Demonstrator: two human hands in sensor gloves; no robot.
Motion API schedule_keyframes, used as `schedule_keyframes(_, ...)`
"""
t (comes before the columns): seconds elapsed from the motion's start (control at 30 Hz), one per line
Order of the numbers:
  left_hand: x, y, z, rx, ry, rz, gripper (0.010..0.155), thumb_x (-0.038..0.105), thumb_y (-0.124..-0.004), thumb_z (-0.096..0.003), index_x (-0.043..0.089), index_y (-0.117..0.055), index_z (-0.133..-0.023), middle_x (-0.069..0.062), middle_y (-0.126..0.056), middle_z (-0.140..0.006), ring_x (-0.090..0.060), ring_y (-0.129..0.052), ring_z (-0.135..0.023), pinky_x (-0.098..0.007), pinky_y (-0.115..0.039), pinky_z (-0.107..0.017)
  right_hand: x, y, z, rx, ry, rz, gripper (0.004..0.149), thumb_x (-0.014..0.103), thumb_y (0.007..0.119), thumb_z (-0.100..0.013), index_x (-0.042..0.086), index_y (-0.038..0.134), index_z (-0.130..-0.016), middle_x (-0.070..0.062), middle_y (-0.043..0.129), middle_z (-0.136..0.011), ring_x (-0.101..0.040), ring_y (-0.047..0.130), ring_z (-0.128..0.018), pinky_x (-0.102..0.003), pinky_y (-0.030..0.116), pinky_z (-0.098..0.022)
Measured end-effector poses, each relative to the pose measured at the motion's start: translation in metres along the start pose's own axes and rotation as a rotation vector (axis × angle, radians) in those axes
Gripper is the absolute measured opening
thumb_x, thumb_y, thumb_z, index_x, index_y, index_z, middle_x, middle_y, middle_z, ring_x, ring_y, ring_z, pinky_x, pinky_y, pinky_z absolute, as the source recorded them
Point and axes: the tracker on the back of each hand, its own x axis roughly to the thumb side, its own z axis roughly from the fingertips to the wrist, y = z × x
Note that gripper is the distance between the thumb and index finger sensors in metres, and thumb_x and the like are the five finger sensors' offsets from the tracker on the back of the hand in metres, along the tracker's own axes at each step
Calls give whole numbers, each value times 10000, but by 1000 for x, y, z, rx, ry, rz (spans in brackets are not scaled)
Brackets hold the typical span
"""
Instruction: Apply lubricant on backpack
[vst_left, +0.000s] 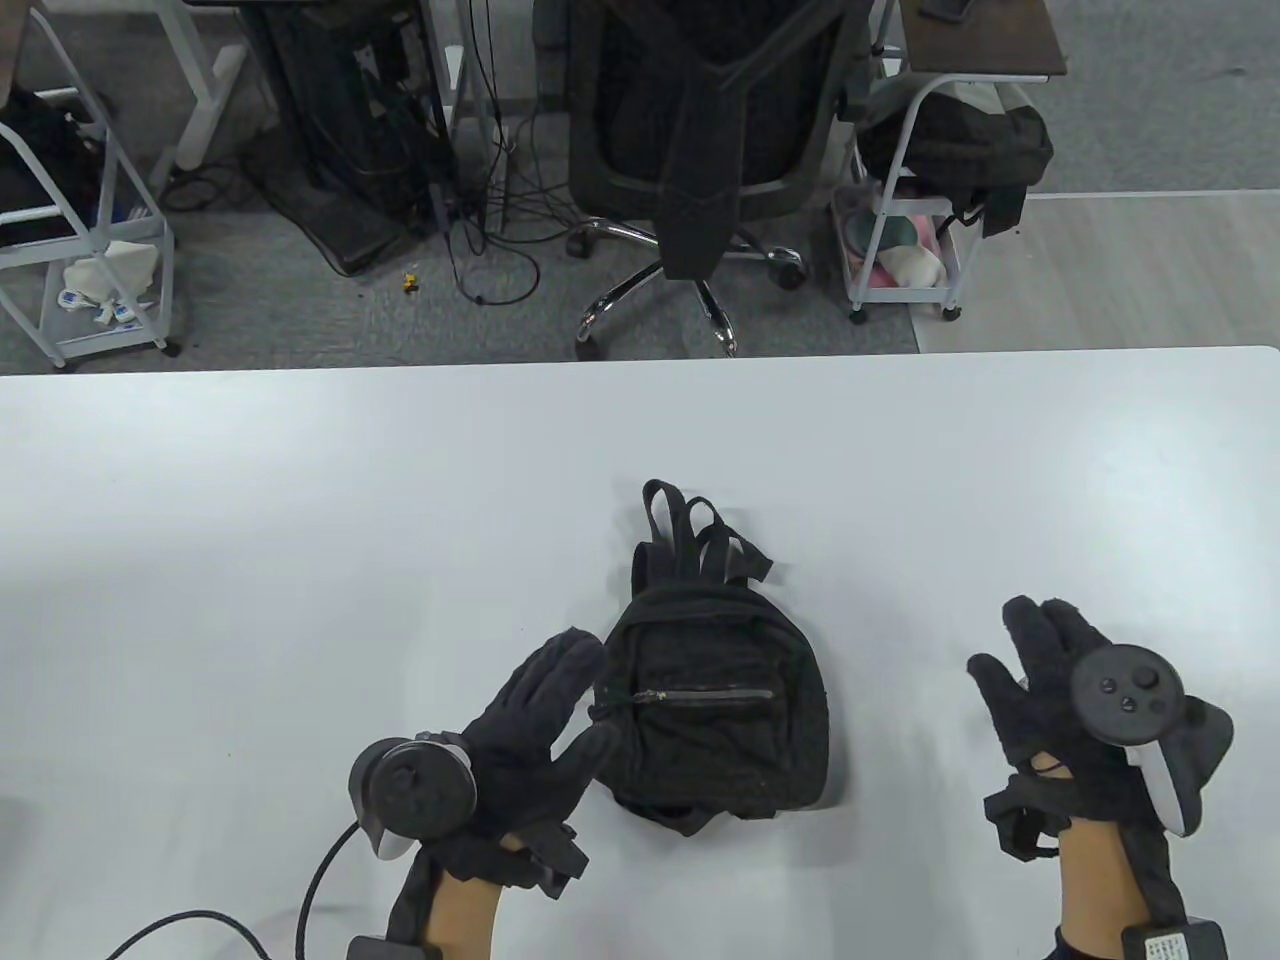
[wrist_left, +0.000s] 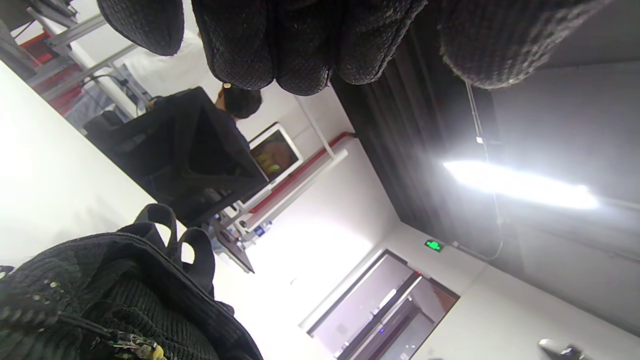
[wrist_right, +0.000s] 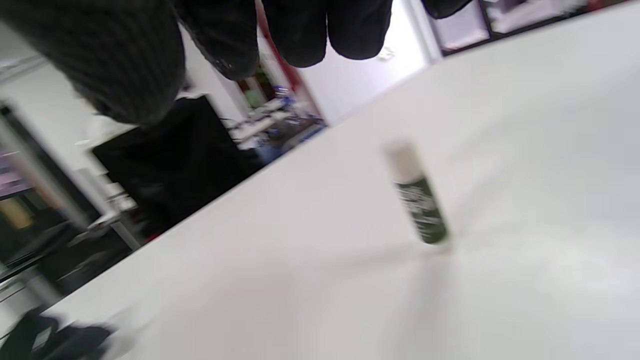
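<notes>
A small black backpack (vst_left: 720, 700) lies flat on the white table (vst_left: 300, 520), front zip pocket up and straps pointing away; it also shows at the bottom left of the left wrist view (wrist_left: 100, 295). My left hand (vst_left: 592, 690) is open, fingers stretched out, right beside the backpack's left edge. My right hand (vst_left: 1005, 640) is open with fingers spread, well to the backpack's right and holding nothing. A small stick of lubricant (wrist_right: 417, 200), green label and white cap, stands upright on the table below my right fingers (wrist_right: 310, 30). It is hidden in the table view.
A black office chair (vst_left: 700, 130) stands beyond the table's far edge, with white carts at the far left (vst_left: 90, 250) and right (vst_left: 910, 230). A black cable (vst_left: 200, 920) trails from my left wrist across the near table edge.
</notes>
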Motion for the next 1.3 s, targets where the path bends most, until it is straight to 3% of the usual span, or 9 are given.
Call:
schedule_keyframes(0.13,-3,1,0,0,12,9,726,554,-743,-465,135,-666,-1053,-206,-656,-1089,-500,-748,-973,-703,-607,-684,-26,14,-19,59,193,10,682,574,881,-461,459,572,-1057,62,492,-1164,-295,565,-1125,-584,411,-835)
schedule_keyframes(0.3,-3,1,0,-5,16,5,722,553,-744,-466,136,-673,-1050,-207,-661,-1087,-500,-756,-969,-703,-609,-683,-33,25,-27,28,289,77,676,577,896,-462,484,572,-1048,96,560,-1125,-255,667,-1057,-562,461,-830)
schedule_keyframes(0.5,-4,1,0,-11,19,-2,724,555,-744,-465,135,-671,-1050,-204,-671,-1083,-496,-765,-965,-702,-612,-683,-34,32,-30,-10,327,142,616,552,895,-476,485,617,-1022,113,668,-1051,-213,802,-933,-542,522,-814)
schedule_keyframes(0.7,-5,1,0,-20,31,-15,722,557,-744,-465,136,-677,-1048,-202,-677,-1081,-494,-772,-962,-700,-613,-683,-30,33,-29,-63,346,231,521,544,913,-458,427,748,-939,103,843,-851,-177,931,-672,-508,627,-751)
schedule_keyframes(0.8,-5,1,0,-21,35,-20,721,557,-743,-466,135,-678,-1048,-202,-682,-1078,-495,-774,-960,-700,-614,-682,-25,31,-26,-84,325,229,496,536,926,-451,413,777,-908,96,865,-812,-168,947,-623,-498,650,-734)
schedule_keyframes(0.97,-2,-1,-1,-27,26,-17,715,555,-745,-466,136,-687,-1043,-202,-695,-1070,-492,-796,-945,-702,-622,-678,-3,15,-10,-158,147,115,488,535,920,-447,399,788,-897,82,883,-794,-169,969,-595,-496,682,-704)
schedule_keyframes(1.13,7,-10,-2,-49,-5,-26,716,554,-749,-465,136,-688,-1043,-198,-709,-1063,-488,-824,-924,-706,-632,-671,28,1,23,-252,-170,-76,483,550,919,-407,370,842,-849,69,950,-709,-148,1032,-484,-475,783,-595)
schedule_keyframes(1.3,18,-24,-2,-70,-39,-16,714,546,-763,-463,137,-686,-1042,-196,-721,-1053,-481,-843,-907,-705,-643,-665,75,5,65,-81,-462,-314,479,544,907,-420,347,845,-852,54,965,-697,-145,1047,-458,-465,807,-558)
